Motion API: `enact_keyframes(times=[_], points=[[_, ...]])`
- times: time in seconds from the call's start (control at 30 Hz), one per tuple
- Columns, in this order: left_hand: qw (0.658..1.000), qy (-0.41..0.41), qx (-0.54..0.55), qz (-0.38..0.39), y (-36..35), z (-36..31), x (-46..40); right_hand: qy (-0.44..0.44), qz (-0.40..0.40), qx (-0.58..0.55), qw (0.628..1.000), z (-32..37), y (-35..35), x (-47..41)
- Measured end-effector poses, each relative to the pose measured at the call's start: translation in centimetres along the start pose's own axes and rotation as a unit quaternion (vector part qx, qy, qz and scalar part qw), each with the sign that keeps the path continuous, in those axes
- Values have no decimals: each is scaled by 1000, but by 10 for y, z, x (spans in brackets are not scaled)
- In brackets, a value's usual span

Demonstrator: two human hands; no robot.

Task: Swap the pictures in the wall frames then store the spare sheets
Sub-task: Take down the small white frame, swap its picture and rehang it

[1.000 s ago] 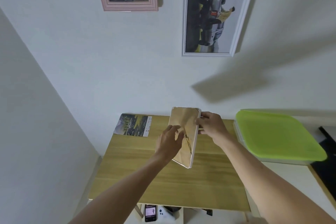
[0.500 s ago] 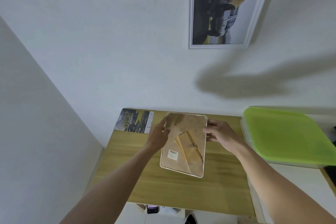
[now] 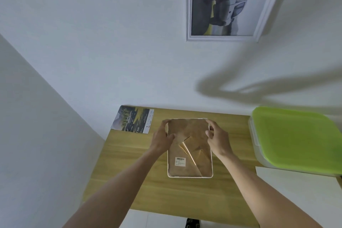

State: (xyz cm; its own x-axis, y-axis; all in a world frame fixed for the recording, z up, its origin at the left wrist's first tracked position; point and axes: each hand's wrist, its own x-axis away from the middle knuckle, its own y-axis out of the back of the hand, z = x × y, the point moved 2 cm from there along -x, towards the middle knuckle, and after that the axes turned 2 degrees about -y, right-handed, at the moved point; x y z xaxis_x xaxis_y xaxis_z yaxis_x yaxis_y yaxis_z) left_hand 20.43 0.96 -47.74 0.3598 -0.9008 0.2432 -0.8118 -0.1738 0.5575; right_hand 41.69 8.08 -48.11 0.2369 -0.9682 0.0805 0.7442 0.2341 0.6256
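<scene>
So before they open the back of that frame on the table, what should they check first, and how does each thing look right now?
1. Frame lying flat, back side up, on the table: ok.
2. Left hand and right hand both at its far corners: ok.
3. Backing clips released: cannot tell.
4. Replacement picture sheet within reach on the table: ok.
5. Green-lidded box for spares opened: not ok, lid on.

We note a wooden desk [image 3: 140,181] set against a white wall [image 3: 111,52]. At its right edge stands a clear plastic box [image 3: 259,153] with a green lid [image 3: 296,139]. Below the near edge, a small dark object [image 3: 192,224], too cropped to identify.
</scene>
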Motion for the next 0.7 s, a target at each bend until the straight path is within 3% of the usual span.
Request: enact_keyframes(times=[0.4,0.7], points=[[997,68,39,26,-6,-5,-18,-106,63,-20,992,-13,7,-24],[988,111,106,25,-4,5,-26,-193,96,-198,956,-32,2,-33]])
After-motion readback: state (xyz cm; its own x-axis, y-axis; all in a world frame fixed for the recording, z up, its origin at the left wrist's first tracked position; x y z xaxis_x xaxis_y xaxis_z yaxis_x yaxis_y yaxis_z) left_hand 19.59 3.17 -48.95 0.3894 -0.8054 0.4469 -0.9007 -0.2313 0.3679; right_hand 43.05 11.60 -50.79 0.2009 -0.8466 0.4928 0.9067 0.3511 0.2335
